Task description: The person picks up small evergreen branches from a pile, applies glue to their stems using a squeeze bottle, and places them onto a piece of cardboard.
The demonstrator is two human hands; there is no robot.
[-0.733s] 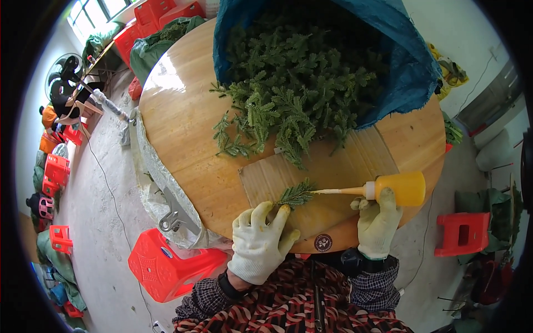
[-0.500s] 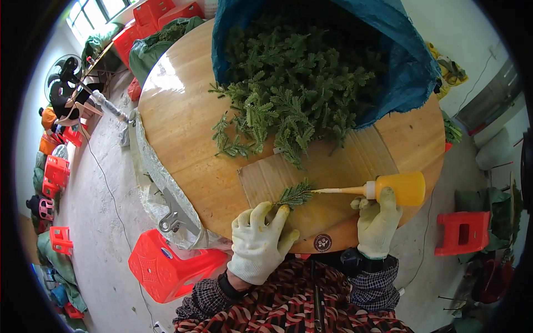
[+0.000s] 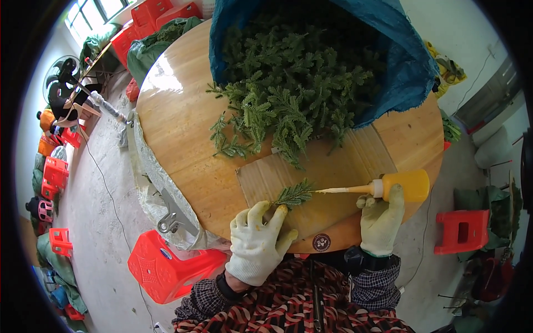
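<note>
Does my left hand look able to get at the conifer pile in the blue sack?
Likely yes: nothing tall stands between your left hand and the conifer pile, just tabletop, flat cardboard and the sprig at your fingertips.

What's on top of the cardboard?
Over the cardboard: the small sprig touched by the left hand, a bottle nozzle, and green branches across its far edge. What lies beneath those branches is hidden; whether the sprig rests on cardboard is unclear.
</note>
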